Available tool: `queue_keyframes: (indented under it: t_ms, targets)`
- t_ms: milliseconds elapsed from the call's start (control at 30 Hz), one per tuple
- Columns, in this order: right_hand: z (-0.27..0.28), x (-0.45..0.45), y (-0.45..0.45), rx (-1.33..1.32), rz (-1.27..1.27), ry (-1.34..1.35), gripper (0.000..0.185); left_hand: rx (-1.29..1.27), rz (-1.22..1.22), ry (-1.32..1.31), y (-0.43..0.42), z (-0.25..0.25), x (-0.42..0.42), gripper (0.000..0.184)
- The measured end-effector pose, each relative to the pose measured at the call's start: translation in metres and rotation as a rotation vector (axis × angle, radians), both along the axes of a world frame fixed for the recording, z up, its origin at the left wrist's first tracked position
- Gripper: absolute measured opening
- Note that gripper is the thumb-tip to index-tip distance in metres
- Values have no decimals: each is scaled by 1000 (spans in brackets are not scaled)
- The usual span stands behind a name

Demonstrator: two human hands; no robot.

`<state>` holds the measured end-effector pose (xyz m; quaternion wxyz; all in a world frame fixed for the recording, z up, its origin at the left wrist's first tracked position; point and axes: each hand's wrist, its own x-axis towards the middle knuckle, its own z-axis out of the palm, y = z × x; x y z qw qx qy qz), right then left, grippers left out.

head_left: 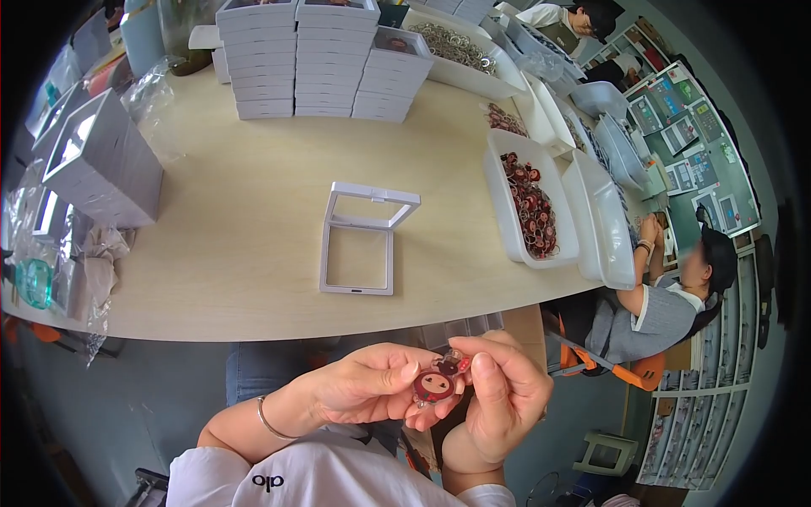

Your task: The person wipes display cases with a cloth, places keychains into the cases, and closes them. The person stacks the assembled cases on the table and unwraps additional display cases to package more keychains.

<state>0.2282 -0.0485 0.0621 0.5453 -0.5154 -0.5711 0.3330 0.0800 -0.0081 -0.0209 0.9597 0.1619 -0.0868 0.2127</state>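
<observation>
Just in front of my chest I hold a red keychain charm (433, 387) with a small round face printed on it. My left hand (365, 385) supports it from the left, thumb on top and fingers underneath. At the charm's upper right end, my right hand (505, 390) pinches its small dark and red part between thumb and finger. Whether a ring is attached is hidden by the fingers. Beyond my hands a white display frame (324, 258) lies on the table, its lid raised and clear film showing in the window.
A white bin (564, 245) of similar red charms stands at the right, beside an empty white bin (610, 224). Stacked white boxes (262, 72) are at the back and more boxes (118, 165) at the left. Co-workers sit and stand at the right.
</observation>
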Motion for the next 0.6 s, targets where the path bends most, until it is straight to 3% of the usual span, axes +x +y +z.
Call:
queue_keyframes:
  t_ms: [233, 333, 600]
  targets:
    - [1, -6, -4, -59, -27, 6, 20, 16, 47, -44, -2, -2, 4, 52]
    - [-8, 2, 0, 84, 42, -129, 27, 8, 58, -72, -2, -3, 4, 50]
    - [-6, 2, -2, 69, 77, -109, 33, -20, 55, -123, -3, -3, 5, 44]
